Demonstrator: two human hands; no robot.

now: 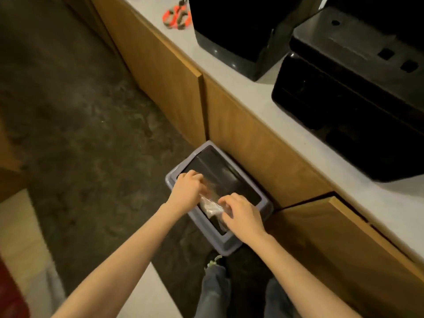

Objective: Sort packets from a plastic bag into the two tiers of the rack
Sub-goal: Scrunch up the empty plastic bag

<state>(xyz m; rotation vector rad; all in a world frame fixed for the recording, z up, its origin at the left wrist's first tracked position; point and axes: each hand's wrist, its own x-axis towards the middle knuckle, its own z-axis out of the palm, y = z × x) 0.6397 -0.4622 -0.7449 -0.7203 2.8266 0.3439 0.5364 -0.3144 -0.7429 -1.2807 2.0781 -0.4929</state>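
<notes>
I saw my right hand (241, 216) pinching the near edge of a clear plastic bag (210, 205) over a grey bin (229, 245); my left hand (189, 188), just beyond, gripped its far edge; past both hands, black appliances (348, 95) sat on the counter (263, 97).

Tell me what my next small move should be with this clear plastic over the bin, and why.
Probably let go so it drops in. Both the left hand and right hand pinch the crumpled clear plastic bag directly over the open grey bin, and no packets show inside it, though blur makes that uncertain.
</notes>
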